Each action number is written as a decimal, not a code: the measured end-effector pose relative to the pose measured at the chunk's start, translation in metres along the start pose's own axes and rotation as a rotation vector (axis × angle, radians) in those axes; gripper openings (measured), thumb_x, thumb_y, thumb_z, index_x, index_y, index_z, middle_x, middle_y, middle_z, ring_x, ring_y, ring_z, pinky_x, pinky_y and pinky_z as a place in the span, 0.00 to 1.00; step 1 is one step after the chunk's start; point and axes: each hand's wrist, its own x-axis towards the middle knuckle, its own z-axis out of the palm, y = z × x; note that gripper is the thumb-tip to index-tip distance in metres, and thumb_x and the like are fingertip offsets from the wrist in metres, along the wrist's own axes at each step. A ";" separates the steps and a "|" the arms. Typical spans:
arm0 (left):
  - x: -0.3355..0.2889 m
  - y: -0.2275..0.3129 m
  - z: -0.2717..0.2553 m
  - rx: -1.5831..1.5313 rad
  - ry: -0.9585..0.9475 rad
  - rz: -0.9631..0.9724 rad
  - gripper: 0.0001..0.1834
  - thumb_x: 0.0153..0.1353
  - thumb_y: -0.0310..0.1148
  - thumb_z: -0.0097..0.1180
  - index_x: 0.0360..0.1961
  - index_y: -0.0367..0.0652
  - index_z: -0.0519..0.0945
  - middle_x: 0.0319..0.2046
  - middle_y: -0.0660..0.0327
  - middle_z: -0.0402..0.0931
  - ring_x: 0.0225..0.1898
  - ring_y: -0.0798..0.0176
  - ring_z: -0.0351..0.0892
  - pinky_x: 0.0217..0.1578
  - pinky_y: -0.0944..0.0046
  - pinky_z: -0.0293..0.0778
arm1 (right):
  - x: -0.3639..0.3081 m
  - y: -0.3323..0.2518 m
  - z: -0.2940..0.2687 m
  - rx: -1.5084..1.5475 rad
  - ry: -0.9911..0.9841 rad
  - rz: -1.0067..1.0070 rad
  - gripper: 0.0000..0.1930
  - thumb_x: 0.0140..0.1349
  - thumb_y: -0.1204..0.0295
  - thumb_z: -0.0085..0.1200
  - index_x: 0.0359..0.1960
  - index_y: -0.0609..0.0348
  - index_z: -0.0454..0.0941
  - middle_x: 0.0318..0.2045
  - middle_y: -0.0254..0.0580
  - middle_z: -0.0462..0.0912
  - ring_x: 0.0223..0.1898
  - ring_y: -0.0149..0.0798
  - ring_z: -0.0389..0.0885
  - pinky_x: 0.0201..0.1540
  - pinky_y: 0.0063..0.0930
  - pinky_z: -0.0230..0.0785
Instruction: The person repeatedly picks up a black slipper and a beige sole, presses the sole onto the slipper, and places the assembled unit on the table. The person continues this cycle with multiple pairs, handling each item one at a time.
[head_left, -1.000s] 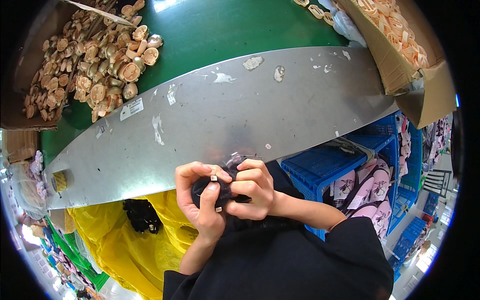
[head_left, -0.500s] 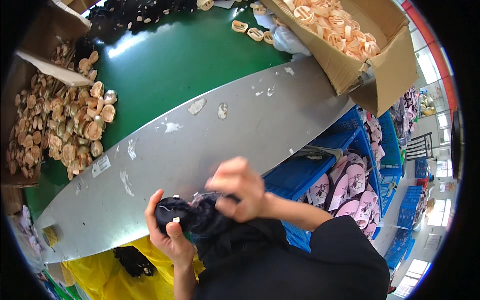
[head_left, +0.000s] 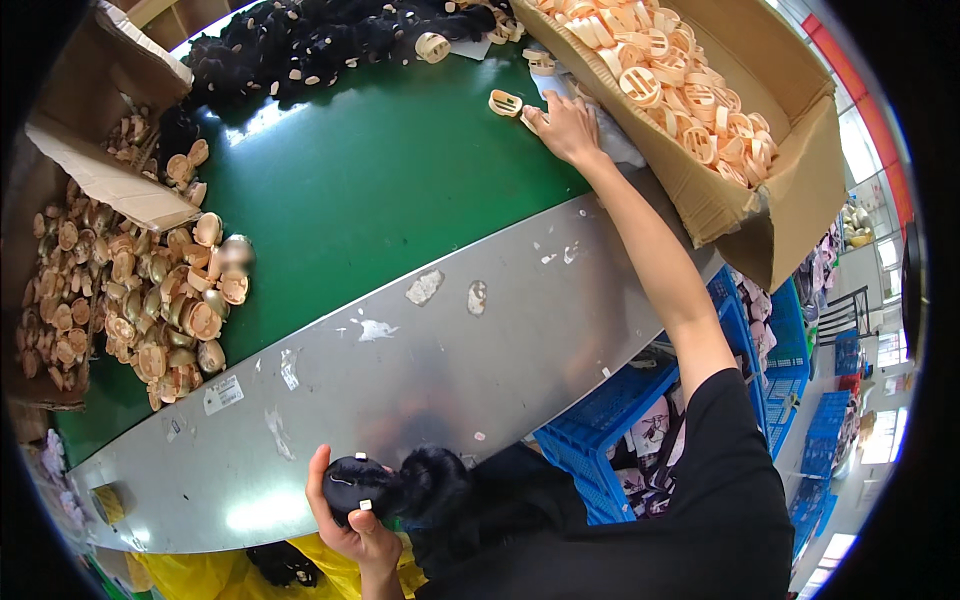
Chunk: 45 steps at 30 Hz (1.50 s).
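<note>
Near the front edge of the metal ledge, my left hand (head_left: 350, 540) is closed round a black doll wig cap (head_left: 345, 487). Small white tabs stick out from the cap, and a glossy black hair tuft (head_left: 432, 484) hangs off its right side. My right arm stretches far forward over the ledge. At its end my right hand (head_left: 568, 128) has its fingers apart, reaching down at peach plastic oval pieces beside the box. One slotted oval piece (head_left: 505, 103) lies just left of the fingertips; another is partly hidden under them.
A cardboard box (head_left: 745, 215) of peach oval pieces stands at the far right. Peach and gold half shells (head_left: 150, 300) pile up at the left. Black hair pieces (head_left: 300, 50) line the back of the green surface (head_left: 380, 160). Blue crates (head_left: 590, 440) stand right of the metal ledge (head_left: 350, 400).
My right hand has left the black hair and gone forward and right to the oval pieces. The left hand still holds the wig cap. The view has shifted slightly.
</note>
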 end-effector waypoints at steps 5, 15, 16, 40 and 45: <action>0.005 -0.005 -0.002 0.063 -0.035 -0.043 0.44 0.69 0.52 0.60 0.72 0.28 0.61 0.55 0.53 0.74 0.45 0.64 0.79 0.48 0.69 0.75 | -0.001 -0.018 -0.001 -0.149 -0.119 -0.096 0.28 0.68 0.43 0.52 0.53 0.55 0.80 0.48 0.53 0.84 0.51 0.56 0.81 0.58 0.52 0.66; 0.011 -0.007 -0.003 -0.115 -0.011 -0.133 0.17 0.62 0.25 0.56 0.51 0.32 0.75 0.42 0.58 0.79 0.41 0.66 0.80 0.49 0.67 0.76 | -0.103 -0.106 -0.109 0.828 -0.238 -0.588 0.24 0.58 0.69 0.66 0.57 0.59 0.77 0.51 0.45 0.77 0.47 0.37 0.81 0.47 0.29 0.76; 0.011 -0.002 0.000 -0.154 -0.043 -0.168 0.14 0.62 0.24 0.56 0.48 0.33 0.76 0.40 0.61 0.79 0.41 0.68 0.79 0.48 0.69 0.75 | -0.121 -0.120 -0.122 0.910 -0.275 -0.665 0.25 0.55 0.74 0.66 0.57 0.58 0.77 0.51 0.45 0.77 0.47 0.36 0.81 0.48 0.29 0.76; -0.020 0.035 -0.016 -0.140 -0.099 -0.096 0.09 0.53 0.28 0.63 0.31 0.36 0.77 0.25 0.70 0.71 0.31 0.78 0.66 0.31 0.74 0.64 | -0.313 -0.238 -0.199 1.016 -0.240 -0.887 0.28 0.64 0.48 0.55 0.50 0.65 0.77 0.24 0.41 0.78 0.22 0.44 0.80 0.21 0.32 0.72; -0.013 0.031 -0.024 -0.077 -0.328 -0.042 0.12 0.55 0.29 0.68 0.38 0.35 0.81 0.28 0.67 0.78 0.34 0.77 0.72 0.36 0.72 0.71 | -0.288 -0.232 -0.193 0.800 -0.133 -1.305 0.28 0.59 0.48 0.57 0.46 0.63 0.77 0.24 0.37 0.72 0.22 0.38 0.76 0.21 0.32 0.69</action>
